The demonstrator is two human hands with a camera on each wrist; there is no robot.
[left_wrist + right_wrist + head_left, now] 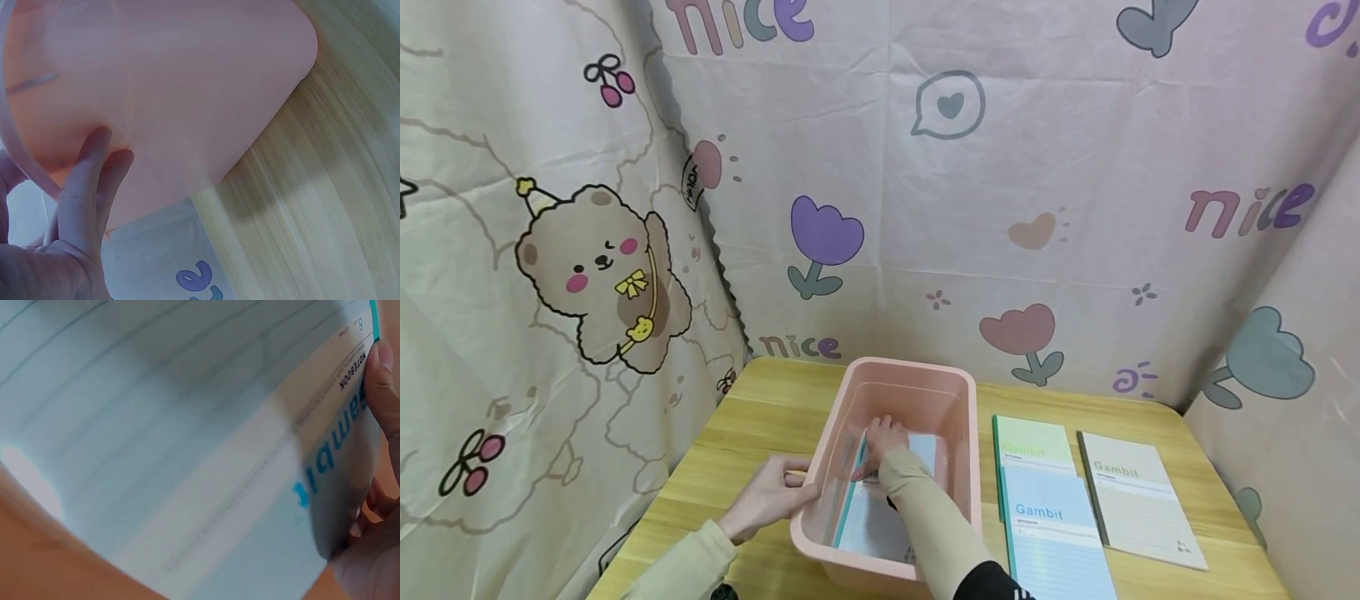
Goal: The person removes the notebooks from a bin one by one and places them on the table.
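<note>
A pink plastic bin stands on the table, a light blue notebook lying inside it. My left hand holds the bin's left side at the rim. In the left wrist view, the fingers of that hand press against the outer wall of the bin. Reaching down into the bin, my right hand grips the notebook near its far end. In the right wrist view the thumb lies on the notebook's cover by the spine, other fingers around the bent end edge.
Right of the bin, a blue notebook overlaps a green notebook. Farther right lies a beige notebook. Printed cloth curtains close off the back and sides of the wooden table.
</note>
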